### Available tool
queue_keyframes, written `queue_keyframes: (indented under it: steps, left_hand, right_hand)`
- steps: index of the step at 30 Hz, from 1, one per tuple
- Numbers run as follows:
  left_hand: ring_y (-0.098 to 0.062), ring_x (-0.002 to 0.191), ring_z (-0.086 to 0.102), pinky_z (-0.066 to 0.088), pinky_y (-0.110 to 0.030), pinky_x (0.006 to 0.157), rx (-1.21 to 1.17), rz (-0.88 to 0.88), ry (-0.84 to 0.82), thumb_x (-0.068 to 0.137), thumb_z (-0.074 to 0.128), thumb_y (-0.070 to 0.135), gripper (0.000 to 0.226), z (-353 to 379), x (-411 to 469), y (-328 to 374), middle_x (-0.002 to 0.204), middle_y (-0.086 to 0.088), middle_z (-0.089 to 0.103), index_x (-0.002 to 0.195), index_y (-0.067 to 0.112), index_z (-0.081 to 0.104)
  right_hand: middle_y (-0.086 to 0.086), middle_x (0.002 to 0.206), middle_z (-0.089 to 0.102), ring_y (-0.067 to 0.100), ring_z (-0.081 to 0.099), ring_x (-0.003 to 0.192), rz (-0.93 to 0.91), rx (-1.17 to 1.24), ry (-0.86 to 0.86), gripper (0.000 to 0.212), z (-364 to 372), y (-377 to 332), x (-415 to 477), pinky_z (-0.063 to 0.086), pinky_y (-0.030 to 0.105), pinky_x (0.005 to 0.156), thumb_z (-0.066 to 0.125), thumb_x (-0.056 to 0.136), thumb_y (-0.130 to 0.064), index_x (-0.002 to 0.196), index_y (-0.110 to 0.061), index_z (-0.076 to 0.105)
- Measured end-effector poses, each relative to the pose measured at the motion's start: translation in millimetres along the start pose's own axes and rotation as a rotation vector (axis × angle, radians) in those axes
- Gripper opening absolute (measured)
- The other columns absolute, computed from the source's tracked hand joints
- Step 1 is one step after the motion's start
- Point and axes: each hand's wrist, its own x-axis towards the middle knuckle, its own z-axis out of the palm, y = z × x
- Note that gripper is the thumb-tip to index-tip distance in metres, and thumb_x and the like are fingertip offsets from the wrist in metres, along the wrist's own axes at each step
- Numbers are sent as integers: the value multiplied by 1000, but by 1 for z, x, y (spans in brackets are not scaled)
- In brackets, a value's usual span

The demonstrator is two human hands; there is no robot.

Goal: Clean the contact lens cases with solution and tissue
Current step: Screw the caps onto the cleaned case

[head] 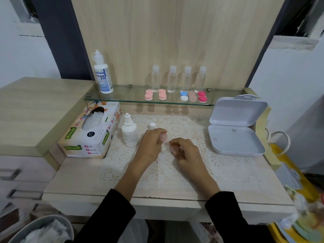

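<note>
Lens case at frame centre, gripped by left hand and right hand, fingers curled on it; detail blurred. Uncapped bottle just left of left hand: easily knocked, solution spilled. Loose cap above hands could be swept away.

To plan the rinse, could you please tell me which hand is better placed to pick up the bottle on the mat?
Left, probably. The bottle stands uncapped just beside the left hand; the right hand would have to reach across it. The left's grip holds a pink piece, though.
</note>
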Motion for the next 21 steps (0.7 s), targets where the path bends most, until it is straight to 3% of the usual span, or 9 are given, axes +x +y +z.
queue_keyframes:
  steps: [12,17,21]
  left_hand:
    - [-15,109,52,31,-7,81,-80,35,39,89,53,-2,34,-1,-7,-6,116,1,62,117,16,62]
    - [-11,103,52,38,-23,92,-117,109,69,85,66,25,27,-5,-27,-6,107,5,62,111,18,66]
    - [-10,100,49,36,-20,88,-71,117,52,80,71,38,30,-4,-30,-8,101,9,63,105,21,69]
  right_hand:
    - [-22,84,54,3,50,86,-33,-8,10,37,1,3,1,39,21,70,56,80,7,103,-21,66]
    - [-21,84,53,1,50,86,-21,-2,8,39,0,3,1,39,21,70,53,79,8,104,-20,66]
    - [-19,84,54,3,50,86,-14,-1,4,40,1,3,1,41,22,70,53,77,10,103,-19,65]
